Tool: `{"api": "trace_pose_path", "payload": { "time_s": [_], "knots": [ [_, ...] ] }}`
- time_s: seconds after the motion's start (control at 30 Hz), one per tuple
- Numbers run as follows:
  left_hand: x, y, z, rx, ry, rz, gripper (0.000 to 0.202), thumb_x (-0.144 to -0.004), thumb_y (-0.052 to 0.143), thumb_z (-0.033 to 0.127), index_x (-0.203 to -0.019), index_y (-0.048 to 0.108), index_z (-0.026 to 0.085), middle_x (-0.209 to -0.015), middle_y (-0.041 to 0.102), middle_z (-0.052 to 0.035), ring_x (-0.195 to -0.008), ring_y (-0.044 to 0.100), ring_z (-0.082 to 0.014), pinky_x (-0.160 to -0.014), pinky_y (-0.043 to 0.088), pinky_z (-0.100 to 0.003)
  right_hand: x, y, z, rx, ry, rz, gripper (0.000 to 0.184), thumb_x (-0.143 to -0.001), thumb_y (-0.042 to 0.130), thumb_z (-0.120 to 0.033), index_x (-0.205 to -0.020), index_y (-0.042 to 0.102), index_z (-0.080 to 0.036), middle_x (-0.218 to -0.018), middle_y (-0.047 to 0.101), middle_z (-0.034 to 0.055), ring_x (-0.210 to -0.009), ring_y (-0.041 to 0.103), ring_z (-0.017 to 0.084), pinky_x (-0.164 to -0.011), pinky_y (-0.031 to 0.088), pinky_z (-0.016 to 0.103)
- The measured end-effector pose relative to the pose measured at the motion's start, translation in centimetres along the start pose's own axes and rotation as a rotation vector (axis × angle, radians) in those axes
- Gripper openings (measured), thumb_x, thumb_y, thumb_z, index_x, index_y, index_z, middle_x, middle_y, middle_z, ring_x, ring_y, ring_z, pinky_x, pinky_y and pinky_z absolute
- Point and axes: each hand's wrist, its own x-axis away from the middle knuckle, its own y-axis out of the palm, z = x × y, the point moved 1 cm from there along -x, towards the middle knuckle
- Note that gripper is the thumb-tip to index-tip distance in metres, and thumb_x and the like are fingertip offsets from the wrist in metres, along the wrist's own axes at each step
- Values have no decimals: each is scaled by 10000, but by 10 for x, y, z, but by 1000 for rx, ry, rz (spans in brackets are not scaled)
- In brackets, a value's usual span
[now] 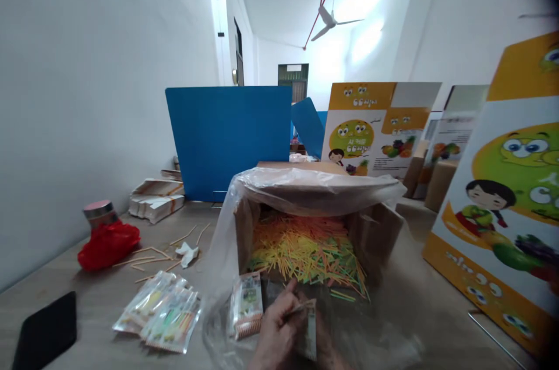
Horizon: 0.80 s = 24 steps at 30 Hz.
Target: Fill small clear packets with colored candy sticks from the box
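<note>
My left hand [274, 332] is at the bottom centre with its fingers curled, pinching a small clear packet [311, 329] together with a few thin sticks. Only a sliver of my right hand [332, 353] shows behind that packet, and its fingers are hidden. Just beyond the hands is an open cardboard box [374, 236] lined with a clear plastic bag and full of orange, yellow and green sticks [305, 247]. A small stack of packets [247, 306] leans against the box front, left of my left hand.
Filled packets [161, 312] lie on the table at left, with loose sticks [148, 256] and a white scrap [187, 253] behind them. Farther left are a red bag [109, 245], a jar [99, 212] and a black phone [46, 332]. A blue board [227, 143] and printed cartons [502, 212] stand behind and right.
</note>
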Motion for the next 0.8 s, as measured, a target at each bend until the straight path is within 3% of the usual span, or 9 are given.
{"api": "trace_pose_path", "payload": {
  "time_s": [0.07,0.13,0.2,0.27,0.37,0.5,0.6,0.7,0.8],
  "knots": [
    [1,-12,8,102,-80,75,122,-693,675,375,-636,687,268,-1224,702,-73,-1219,585,-362,-1010,476,-490,1,-5,-5,4,32,52,294,-837,529,-552,-830,672,-294,-796,635,39,-828,610,253,-765,526,406],
    [4,-23,11,194,-169,163,240,-702,692,411,-849,742,228,-1018,757,-84,-1016,675,-318,-902,530,-448,6,-10,-14,74,117,88,339,-808,545,-551,-715,602,-231,-687,581,27,-741,575,220,-723,500,361],
    [9,-28,7,303,-255,208,405,-615,789,385,-957,736,174,-943,758,-93,-885,688,-259,-816,548,-367,10,-16,-23,104,116,86,328,-756,578,-520,-641,521,-218,-638,522,2,-656,506,174,-658,448,305],
    [14,-26,-4,464,-383,125,512,-540,844,364,-996,722,166,-853,750,-74,-720,671,-213,-692,548,-332,11,-20,-24,81,143,122,219,-729,595,-427,-718,537,-216,-674,528,-13,-641,481,150,-623,408,271],
    [21,-21,-19,586,-480,49,475,-540,860,352,-945,714,150,-797,733,-60,-641,645,-174,-645,530,-300,13,-23,-18,30,189,94,145,-744,566,-352,-783,538,-216,-702,553,-19,-639,494,140,-602,390,254],
    [27,-20,-19,518,-455,-22,366,-601,833,351,-858,717,117,-766,709,-63,-657,626,-157,-649,511,-279,21,-22,-17,111,117,-2,151,-826,498,-349,-759,531,-217,-684,564,-19,-665,516,140,-652,402,264],
    [27,-23,-17,437,-395,52,312,-596,824,336,-793,717,119,-712,681,-40,-653,594,-145,-623,483,-257,26,-23,-18,171,72,-21,159,-859,482,-333,-769,541,-215,-693,589,-18,-685,539,141,-696,412,276],
    [28,-24,-17,311,-348,127,253,-613,806,343,-643,661,138,-590,595,0,-567,505,-118,-540,413,-236,25,-27,-23,95,115,49,174,-872,498,-349,-790,557,-208,-698,611,-15,-662,551,134,-666,416,269],
    [30,-21,-18,190,-286,80,260,-671,756,366,-609,627,148,-556,524,20,-552,447,-110,-521,363,-232,18,-29,-42,-109,144,153,188,-862,558,-381,-799,554,-204,-701,617,-18,-651,586,132,-611,417,252]
  ]
}}
